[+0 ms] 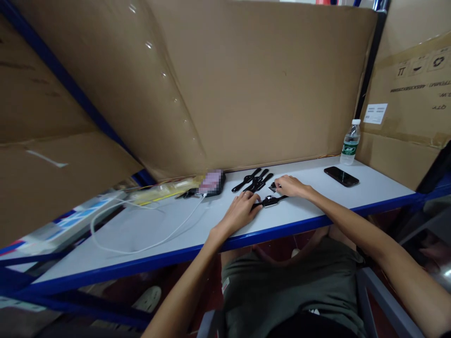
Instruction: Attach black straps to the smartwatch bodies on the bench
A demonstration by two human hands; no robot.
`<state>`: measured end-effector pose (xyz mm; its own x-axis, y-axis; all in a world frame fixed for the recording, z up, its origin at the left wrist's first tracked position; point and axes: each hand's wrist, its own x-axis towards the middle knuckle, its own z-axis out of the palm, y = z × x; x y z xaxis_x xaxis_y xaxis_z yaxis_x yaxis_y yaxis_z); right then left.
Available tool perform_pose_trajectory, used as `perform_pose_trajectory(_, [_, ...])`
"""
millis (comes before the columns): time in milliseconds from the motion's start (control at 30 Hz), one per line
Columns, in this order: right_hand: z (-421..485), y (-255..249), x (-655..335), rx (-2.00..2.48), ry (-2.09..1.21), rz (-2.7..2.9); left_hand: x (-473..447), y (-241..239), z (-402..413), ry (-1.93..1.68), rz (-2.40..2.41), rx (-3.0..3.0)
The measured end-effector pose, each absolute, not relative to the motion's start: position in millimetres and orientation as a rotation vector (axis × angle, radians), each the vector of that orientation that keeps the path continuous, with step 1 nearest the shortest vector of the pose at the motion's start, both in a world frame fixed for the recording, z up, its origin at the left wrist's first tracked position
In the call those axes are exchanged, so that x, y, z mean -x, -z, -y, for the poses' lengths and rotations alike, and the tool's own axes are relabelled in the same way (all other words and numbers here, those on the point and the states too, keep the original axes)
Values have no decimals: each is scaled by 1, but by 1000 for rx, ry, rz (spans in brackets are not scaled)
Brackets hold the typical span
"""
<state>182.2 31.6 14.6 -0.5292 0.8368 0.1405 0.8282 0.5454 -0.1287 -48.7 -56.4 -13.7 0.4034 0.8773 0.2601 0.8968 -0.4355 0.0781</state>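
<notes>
A black smartwatch [270,201] lies stretched out near the front edge of the table. My left hand [242,210] has thumb and fingers closed around the end of its left strap. Just above and to the right, my right hand [291,186] is closed on a small dark object [272,187] with a pale, shiny edge; the fingers cover most of it, and its kind is unclear. Behind both hands, several more black watches lie side by side, among them a watch [246,180] at the left and a watch [261,182] at the right.
At right are a black phone [341,176] and a water bottle [350,143]. A white cable [155,246] loops left from a dark device with a blurred face [213,182], beside yellowish plastic wrap [172,188]. Cardboard [268,84] walls the back; a blue rim [282,229] edges the table [303,209].
</notes>
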Motion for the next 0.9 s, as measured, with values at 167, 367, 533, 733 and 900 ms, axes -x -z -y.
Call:
perform_pose_trajectory(167, [-46, -22, -181, 1609, -17, 2488, 49, 11, 46, 384, 1619, 2566])
perform_pose_trajectory(367, [39, -28, -252, 1507, 102, 2088, 60, 18, 67, 452, 1574, 2545])
perform_pose_trajectory(533, [139, 43, -363, 1583, -95, 1879, 65, 26, 72, 501, 1565, 2464])
perform_pose_trajectory(733, [141, 187, -443, 1727, -899, 1434, 60, 28, 67, 461, 1532, 2413])
perform_pose_trajectory(900, [108, 234, -438, 1477, -884, 1198, 61, 28, 69, 450, 1529, 2390])
